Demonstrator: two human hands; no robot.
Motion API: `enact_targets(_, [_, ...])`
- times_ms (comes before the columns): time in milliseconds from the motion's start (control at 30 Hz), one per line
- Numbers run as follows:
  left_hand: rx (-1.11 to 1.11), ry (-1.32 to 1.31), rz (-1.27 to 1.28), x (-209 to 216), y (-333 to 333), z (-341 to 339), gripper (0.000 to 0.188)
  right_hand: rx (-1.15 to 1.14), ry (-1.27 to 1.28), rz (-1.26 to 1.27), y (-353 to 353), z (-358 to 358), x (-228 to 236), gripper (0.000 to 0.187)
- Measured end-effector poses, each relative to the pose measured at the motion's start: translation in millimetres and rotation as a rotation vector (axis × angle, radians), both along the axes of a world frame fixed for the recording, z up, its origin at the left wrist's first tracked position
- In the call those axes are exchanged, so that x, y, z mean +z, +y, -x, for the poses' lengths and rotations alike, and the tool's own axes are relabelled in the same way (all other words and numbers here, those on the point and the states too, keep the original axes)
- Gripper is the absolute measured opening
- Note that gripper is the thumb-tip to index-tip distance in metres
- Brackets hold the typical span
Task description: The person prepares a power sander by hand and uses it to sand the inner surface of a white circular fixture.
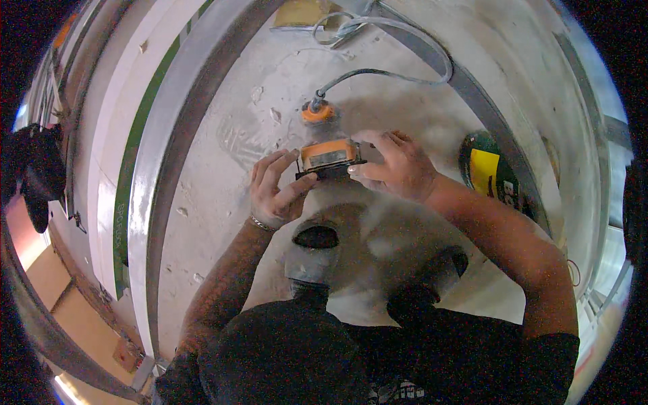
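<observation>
Between my two hands is a small orange box-shaped thing (329, 156) with a greyish panel on its face and a black frame along its lower edge; I cannot make out its exact kind. My left hand (278, 185) grips its left end, fingers above and thumb at the lower corner. At the opposite end, my right hand (395, 163) pinches the black frame between thumb and fingers. Just beyond the box, an orange and grey corded piece (318, 113) rests on the dusty floor. Whether it joins the box is unclear. A grey cable (378, 71) loops from it.
Metal profiles (192, 101) and white-green strips (145, 108) curve along the left. A dark green container with a yellow label (484, 172) stands at the right beside a dark rail (466, 81). A yellowish flat piece (300, 15) lies at the far end. My shoes (312, 260) are below my hands.
</observation>
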State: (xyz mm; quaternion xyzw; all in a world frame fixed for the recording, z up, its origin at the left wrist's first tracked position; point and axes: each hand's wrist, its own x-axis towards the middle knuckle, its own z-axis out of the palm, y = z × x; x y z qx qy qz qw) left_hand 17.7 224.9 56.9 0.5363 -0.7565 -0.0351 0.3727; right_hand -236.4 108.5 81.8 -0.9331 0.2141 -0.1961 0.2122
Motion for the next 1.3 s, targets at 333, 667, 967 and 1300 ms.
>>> enact_targets(333, [-0.118,-0.072,-0.018,7.4,-11.0,-8.3,0.039,-0.129,0.314,-0.5,-4.7,1.0,7.3,0.036])
enact_targets(667, [-0.349,-0.076,-0.027,-22.6,-9.3,-25.9,0.041,-0.03,0.259,-0.711,-5.9,-2.9,41.7,0.023])
enact_targets(967, [-0.073,-0.097,-0.332,19.7,-15.8,19.4,0.079,0.002,0.245,-0.455,-1.4,4.9,28.0,0.017])
enact_targets(1300, [0.014,0.049,-0.38,12.6,-35.0,32.2,0.075,0.074,0.095,-0.252,0.7,9.2,16.9,0.053])
